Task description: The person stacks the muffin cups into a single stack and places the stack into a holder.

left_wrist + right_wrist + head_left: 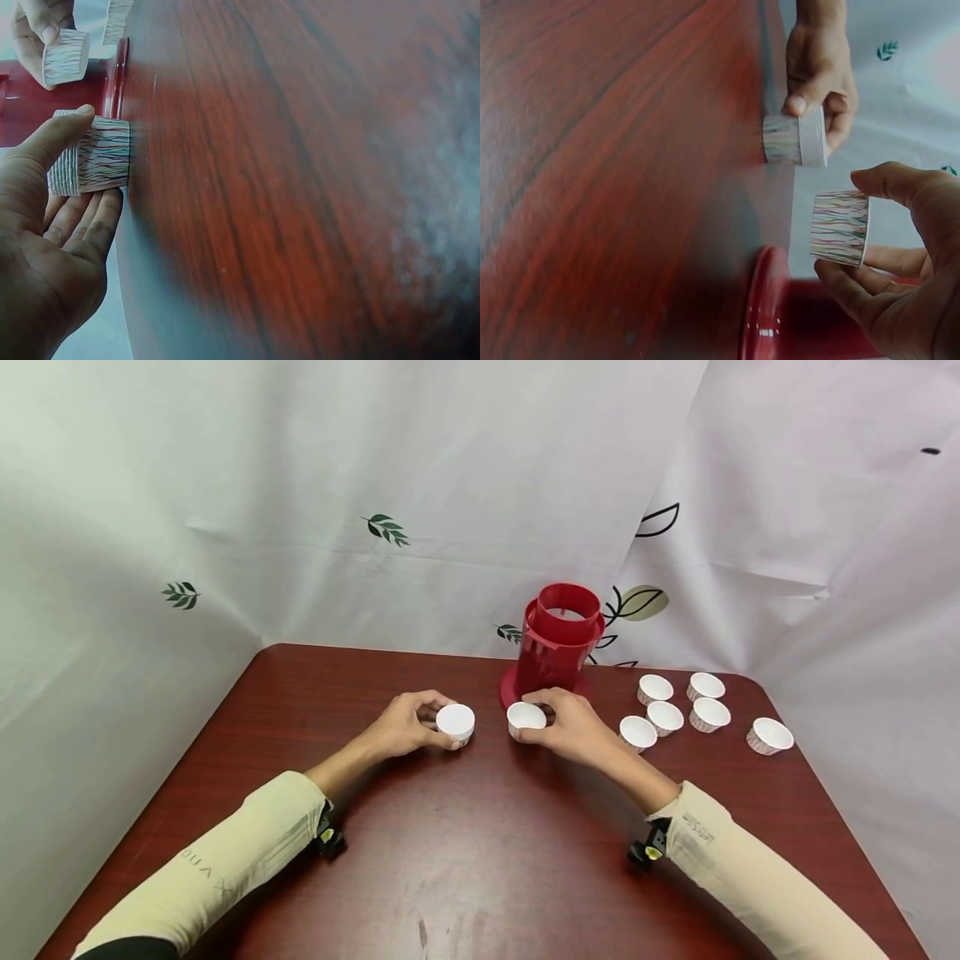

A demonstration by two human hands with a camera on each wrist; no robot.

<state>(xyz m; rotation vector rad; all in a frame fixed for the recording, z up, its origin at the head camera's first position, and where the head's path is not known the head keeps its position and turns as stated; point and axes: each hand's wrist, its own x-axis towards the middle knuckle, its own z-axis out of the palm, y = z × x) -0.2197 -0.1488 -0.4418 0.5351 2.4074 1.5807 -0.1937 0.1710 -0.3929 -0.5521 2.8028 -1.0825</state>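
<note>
Left hand: the left hand (405,727) pinched a paper cup (455,724) between thumb and fingers, its base on the table (465,860).
Right hand: the right hand (573,727) pinched a second cup (526,720), lifted just off the wood, by the red dispenser (558,643).
Spare cups: six (678,710) sat right.
Risk: thin pleated walls could crumple under a tight pinch; a slip could knock the dispenser.

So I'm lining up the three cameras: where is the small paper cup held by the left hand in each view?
Head: small striped paper cup, centre, left of the red plastic container.
Left wrist: left edge, in the left hand.
Right wrist: top, right of centre.
Shared landmark: the red plastic container.
</note>
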